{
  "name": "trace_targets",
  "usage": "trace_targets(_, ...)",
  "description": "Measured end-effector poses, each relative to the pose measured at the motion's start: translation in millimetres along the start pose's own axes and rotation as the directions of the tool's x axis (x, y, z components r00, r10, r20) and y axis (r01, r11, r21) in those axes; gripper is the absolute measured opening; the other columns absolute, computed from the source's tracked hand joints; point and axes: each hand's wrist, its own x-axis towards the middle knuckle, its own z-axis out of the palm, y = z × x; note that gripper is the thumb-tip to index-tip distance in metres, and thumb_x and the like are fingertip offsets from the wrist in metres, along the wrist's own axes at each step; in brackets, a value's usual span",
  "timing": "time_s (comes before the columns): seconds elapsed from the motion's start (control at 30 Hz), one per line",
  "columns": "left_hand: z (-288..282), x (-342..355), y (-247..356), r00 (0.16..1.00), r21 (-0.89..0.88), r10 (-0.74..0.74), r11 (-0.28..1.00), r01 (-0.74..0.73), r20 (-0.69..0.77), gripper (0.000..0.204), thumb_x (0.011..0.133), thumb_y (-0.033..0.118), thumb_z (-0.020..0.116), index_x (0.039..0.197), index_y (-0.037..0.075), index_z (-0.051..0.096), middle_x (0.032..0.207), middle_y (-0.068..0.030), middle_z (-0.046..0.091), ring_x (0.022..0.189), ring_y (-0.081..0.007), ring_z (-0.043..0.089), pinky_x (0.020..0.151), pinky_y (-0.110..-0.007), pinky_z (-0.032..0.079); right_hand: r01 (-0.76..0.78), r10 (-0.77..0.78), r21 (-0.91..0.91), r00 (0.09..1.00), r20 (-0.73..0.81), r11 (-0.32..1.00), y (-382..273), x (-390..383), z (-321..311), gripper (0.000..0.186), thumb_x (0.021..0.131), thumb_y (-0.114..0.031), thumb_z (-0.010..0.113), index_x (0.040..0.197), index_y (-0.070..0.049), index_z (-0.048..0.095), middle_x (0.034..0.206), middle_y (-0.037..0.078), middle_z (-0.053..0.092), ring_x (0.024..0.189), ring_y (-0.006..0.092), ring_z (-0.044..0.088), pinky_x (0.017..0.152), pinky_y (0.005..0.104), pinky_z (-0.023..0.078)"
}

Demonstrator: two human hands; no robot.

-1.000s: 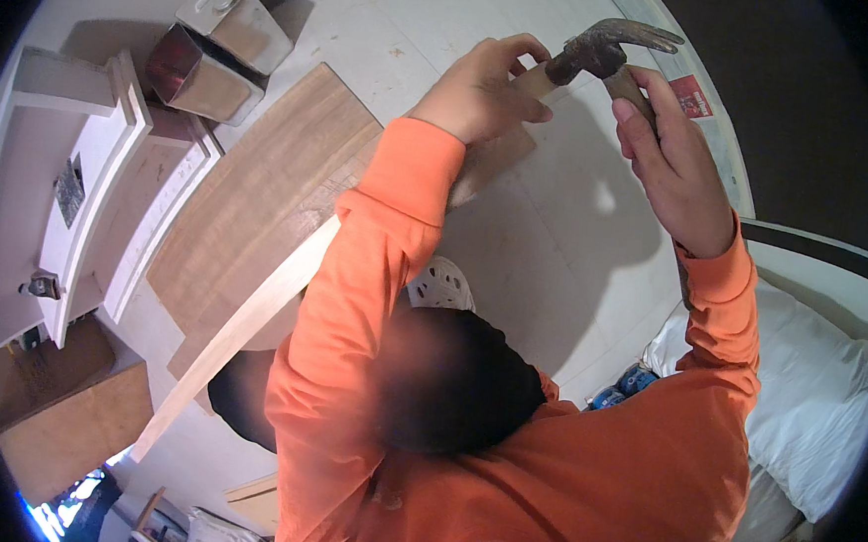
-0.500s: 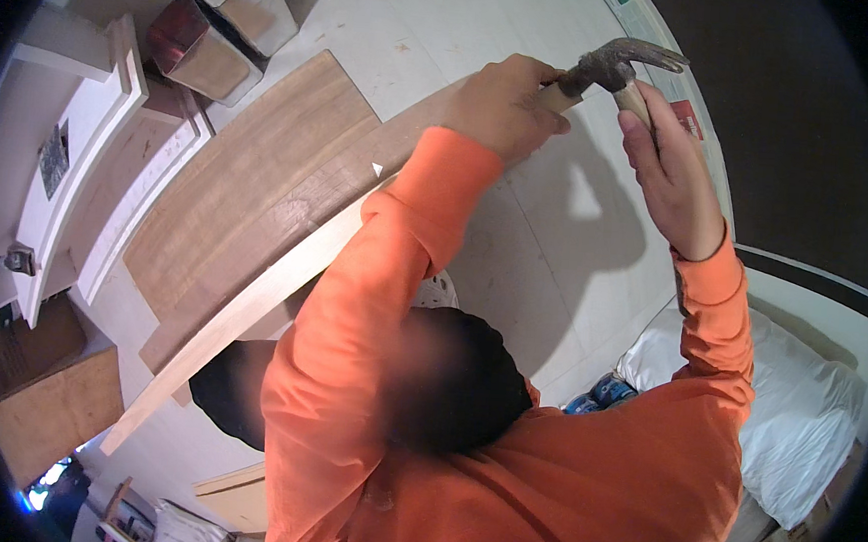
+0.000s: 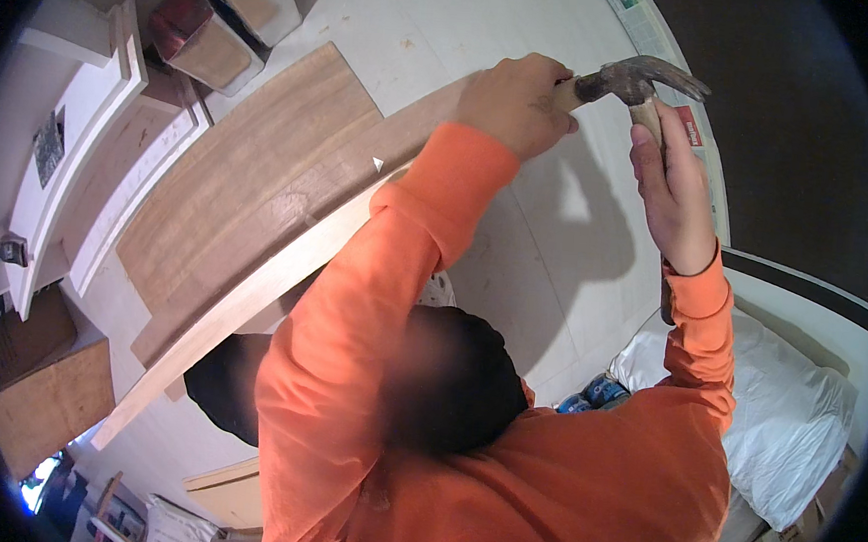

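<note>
My right hand (image 3: 679, 197) is closed around the handle of a claw hammer (image 3: 632, 81), close under its dark metal head. The claw points right, and the striking face is at the end of a pale wood strip (image 3: 254, 295). Around that far end, my left hand (image 3: 523, 108) is closed, fingers wrapped over the wood. The long strip slants down to the lower left, partly hidden behind my left sleeve. Along it lies a wider brown board (image 3: 252, 161), with a small white triangular chip (image 3: 378, 165) near their edge.
Two square metal cans (image 3: 204, 43) stand at the upper left beside a white shelf unit (image 3: 113, 152). A wooden box (image 3: 49, 397) sits at the lower left. White sacks (image 3: 783, 412) lie at the right, next to a dark panel (image 3: 809, 145).
The hammer and my right hand have shifted a little right and away from the earlier spot. My left hand has moved slightly right, still around the strip's end.
</note>
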Motion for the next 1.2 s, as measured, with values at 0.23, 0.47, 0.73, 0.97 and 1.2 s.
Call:
trace_targets(0.23, -49, -127, -5, 0.979, 0.440, 0.079, 0.898, 0.012, -0.189, 0.073, 0.069, 0.032, 0.086, 0.130, 0.009, 0.054, 0.122, -0.0174, 0.063, 0.107, -0.0395, 0.065, 0.086, -0.048, 0.053, 0.024, -0.024, 0.020, 0.999, -0.022, 1.000, -5, -4, 1, 0.031, 0.107, -0.020, 0.051, 0.132, -0.003, 0.051, 0.068, 0.018, 0.056, 0.059, 0.0273, 0.057, 0.061, 0.0368, 0.046)
trace_targets(0.47, -79, -211, -39, 0.894, 0.623, -0.359, 0.642, 0.446, -0.269, 0.057, 0.080, 0.015, 0.080, 0.131, 0.009, 0.055, 0.086, -0.0174, 0.066, 0.079, -0.0364, 0.067, 0.066, -0.046, 0.048, 0.086, -0.087, 0.029, 0.996, 0.036, 0.996, -4, 1, 3, 0.035, 0.108, -0.026, 0.050, 0.135, -0.004, 0.051, 0.074, 0.013, 0.057, 0.064, 0.0267, 0.056, 0.063, 0.0358, 0.044)
trace_targets(0.73, -84, -206, -46, 0.904, 0.624, -0.310, 0.655, 0.427, -0.295, 0.037, 0.080, 0.007, 0.074, 0.114, 0.010, 0.057, 0.080, -0.0165, 0.065, 0.078, -0.0416, 0.064, 0.064, -0.049, 0.048, 0.051, -0.052, 0.027, 0.998, 0.026, 0.998, -8, 5, 13, 0.038, 0.108, -0.028, 0.051, 0.136, -0.003, 0.053, 0.074, 0.004, 0.051, 0.068, 0.0121, 0.049, 0.065, 0.0291, 0.043)
trace_targets(0.97, -82, -209, -50, 0.927, 0.657, -0.214, 0.657, 0.370, -0.307, 0.039, 0.081, 0.009, 0.074, 0.117, 0.012, 0.058, 0.084, -0.0169, 0.068, 0.082, -0.0410, 0.067, 0.065, -0.050, 0.049, 0.111, -0.104, -0.083, 0.991, 0.088, 0.990, -20, -2, 7, 0.031, 0.104, -0.022, 0.053, 0.123, 0.002, 0.052, 0.085, 0.017, 0.060, 0.076, 0.0283, 0.061, 0.070, 0.0392, 0.049)
trace_targets(1.2, -83, -212, -54, 0.942, 0.679, -0.173, 0.657, 0.328, -0.288, 0.038, 0.081, 0.006, 0.069, 0.116, 0.013, 0.059, 0.083, -0.0163, 0.068, 0.081, -0.0409, 0.067, 0.064, -0.050, 0.051, 0.198, -0.197, 0.002, 0.979, 0.058, 0.980, -26, -6, 23, 0.037, 0.108, -0.028, 0.052, 0.135, -0.003, 0.053, 0.075, 0.004, 0.051, 0.067, 0.0128, 0.049, 0.064, 0.0299, 0.043)
